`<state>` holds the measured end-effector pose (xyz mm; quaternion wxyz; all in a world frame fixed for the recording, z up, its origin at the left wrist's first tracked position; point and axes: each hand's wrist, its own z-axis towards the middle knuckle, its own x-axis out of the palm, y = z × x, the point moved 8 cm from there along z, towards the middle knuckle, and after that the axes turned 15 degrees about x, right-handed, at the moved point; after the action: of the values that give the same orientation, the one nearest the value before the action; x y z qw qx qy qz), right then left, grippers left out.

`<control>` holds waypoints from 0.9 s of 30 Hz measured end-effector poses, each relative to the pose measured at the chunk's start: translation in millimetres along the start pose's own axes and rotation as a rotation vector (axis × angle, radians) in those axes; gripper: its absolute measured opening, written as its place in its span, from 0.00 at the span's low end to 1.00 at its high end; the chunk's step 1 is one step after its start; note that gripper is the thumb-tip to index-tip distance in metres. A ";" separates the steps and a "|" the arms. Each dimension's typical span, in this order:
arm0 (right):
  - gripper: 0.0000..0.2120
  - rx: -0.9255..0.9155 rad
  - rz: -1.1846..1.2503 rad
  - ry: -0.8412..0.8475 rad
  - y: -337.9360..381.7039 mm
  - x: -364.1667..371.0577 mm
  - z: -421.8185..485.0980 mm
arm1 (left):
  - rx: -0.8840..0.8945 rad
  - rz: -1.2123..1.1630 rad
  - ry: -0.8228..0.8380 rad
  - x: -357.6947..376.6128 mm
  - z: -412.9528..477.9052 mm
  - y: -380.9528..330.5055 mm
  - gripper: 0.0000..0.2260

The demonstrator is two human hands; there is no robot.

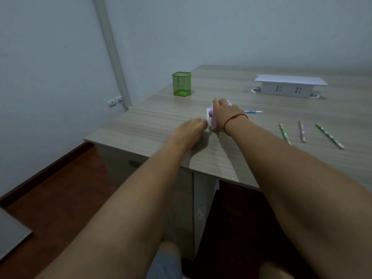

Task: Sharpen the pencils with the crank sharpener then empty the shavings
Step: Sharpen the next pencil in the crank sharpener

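A small purple crank sharpener with a white end stands on the wooden desk. My right hand lies over its top and grips it, hiding most of the body. My left hand is closed at the sharpener's white left end, where the crank is hidden under my fingers. A blue pencil sticks out to the right behind my right wrist. Three patterned pencils lie loose at the right: a green one, a pink one and another green one.
A green mesh pencil cup stands at the desk's back left. A white socket box sits at the back right. The desk's near edge and left corner drop to a red-brown floor.
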<state>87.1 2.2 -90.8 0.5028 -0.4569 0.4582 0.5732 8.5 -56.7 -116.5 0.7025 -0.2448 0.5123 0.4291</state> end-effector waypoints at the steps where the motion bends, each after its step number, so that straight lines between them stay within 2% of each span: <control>1: 0.36 -0.004 0.003 -0.004 0.1 0.7 0.9 | -0.036 -0.021 0.019 4.4 2.4 2.8 0.09; 8: 0.36 -0.079 0.034 -0.050 -2.2 2.4 2.1 | -0.118 -0.081 0.187 13.8 25.6 20.8 0.12; 12: 0.34 -0.073 0.057 -0.070 -1.6 4.9 8.6 | -0.108 -0.013 0.236 16.6 41.4 35.5 0.09; 15: 0.38 -0.027 0.061 -0.051 -1.5 10.3 13.3 | -0.067 0.083 0.220 10.9 51.7 42.6 0.09; 17: 0.39 -0.005 0.057 -0.037 -2.0 13.5 14.4 | -0.029 0.165 0.197 -0.5 59.8 45.2 0.10; 19: 0.39 0.014 0.060 -0.033 -3.1 12.0 14.9 | 0.017 0.198 0.106 -21.5 69.5 48.3 0.11; 23: 0.35 0.049 0.026 0.000 -4.8 5.8 14.3 | 0.146 0.175 -0.062 -49.7 64.6 43.1 0.10; 27: 0.35 0.073 0.054 -0.022 -4.3 4.6 9.8 | 0.164 0.141 -0.164 -54.4 45.3 25.7 0.10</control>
<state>90.4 12.8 -94.1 0.5085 -0.4195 0.4852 0.5745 3.9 -27.1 -47.4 0.7278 -0.1143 0.5026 0.4525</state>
